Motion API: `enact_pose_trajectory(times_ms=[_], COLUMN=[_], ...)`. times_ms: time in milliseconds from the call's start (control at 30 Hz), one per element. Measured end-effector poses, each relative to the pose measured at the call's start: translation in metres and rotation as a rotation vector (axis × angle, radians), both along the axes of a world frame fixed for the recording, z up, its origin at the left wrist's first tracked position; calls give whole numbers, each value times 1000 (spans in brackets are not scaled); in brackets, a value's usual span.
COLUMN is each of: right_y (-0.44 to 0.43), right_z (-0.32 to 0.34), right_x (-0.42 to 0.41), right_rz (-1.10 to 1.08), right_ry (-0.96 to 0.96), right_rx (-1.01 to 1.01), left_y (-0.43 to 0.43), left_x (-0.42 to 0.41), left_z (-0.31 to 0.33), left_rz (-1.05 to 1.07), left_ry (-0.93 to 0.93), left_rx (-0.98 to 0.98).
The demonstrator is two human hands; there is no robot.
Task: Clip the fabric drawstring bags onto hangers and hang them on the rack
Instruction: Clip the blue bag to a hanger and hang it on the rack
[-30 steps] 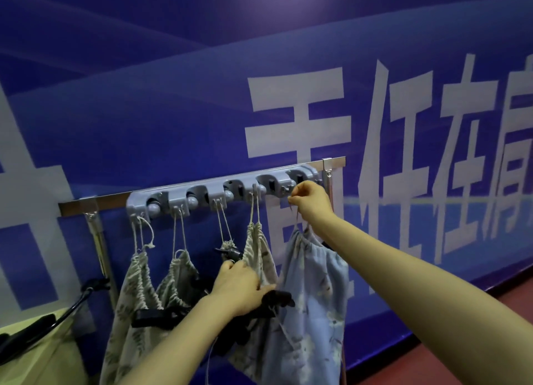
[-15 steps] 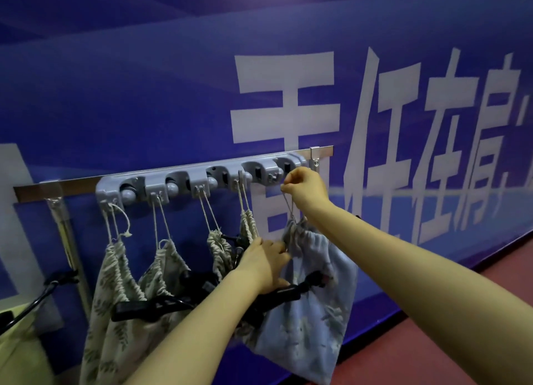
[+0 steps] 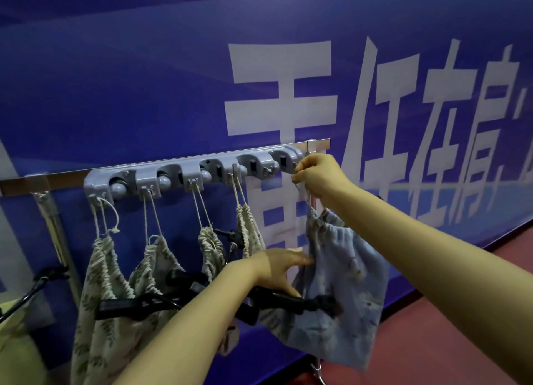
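Observation:
A grey hook rack (image 3: 184, 171) runs along a metal rail on the blue wall. Several leaf-print drawstring bags (image 3: 101, 304) hang from its hooks by their cords. My right hand (image 3: 320, 174) pinches the drawstring of a pale blue bag (image 3: 346, 292) just below the rack's right end. My left hand (image 3: 277, 269) lies lower, fingers on the blue bag's left edge and over a black clip hanger (image 3: 291, 302). Another black hanger (image 3: 129, 307) sits across the leaf-print bags.
The blue wall banner (image 3: 259, 82) with large white characters fills the background. A metal upright (image 3: 57, 240) stands at the rack's left end. A yellow-green cloth (image 3: 17, 353) and a dark hanger hook lie at the lower left. Red floor (image 3: 461, 341) shows at the right.
The view has shifted left and closer. My right hand has come slightly down and away from the rack's last hook with the cord. My left hand has moved right onto the blue bag's edge.

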State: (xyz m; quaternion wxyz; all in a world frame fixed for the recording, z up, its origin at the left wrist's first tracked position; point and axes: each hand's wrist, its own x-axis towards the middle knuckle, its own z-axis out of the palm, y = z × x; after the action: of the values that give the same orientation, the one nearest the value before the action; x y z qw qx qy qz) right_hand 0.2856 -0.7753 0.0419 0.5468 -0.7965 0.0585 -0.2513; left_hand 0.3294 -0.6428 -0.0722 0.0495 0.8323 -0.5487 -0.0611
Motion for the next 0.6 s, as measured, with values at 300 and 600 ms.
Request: enact_pose_trajectory(times_ms=[300,600], right_y=[17,29], right_z=[-3,3], right_x=[22,47], right_rz=[113,240], right_ry=[27,-38], right_rx=[-46,-52], left_y=[0,1], left_x=[-3,-1], left_z=[-6,6], left_rz=[489,729], left_ry=[399,646], left_rx=[-378,-670])
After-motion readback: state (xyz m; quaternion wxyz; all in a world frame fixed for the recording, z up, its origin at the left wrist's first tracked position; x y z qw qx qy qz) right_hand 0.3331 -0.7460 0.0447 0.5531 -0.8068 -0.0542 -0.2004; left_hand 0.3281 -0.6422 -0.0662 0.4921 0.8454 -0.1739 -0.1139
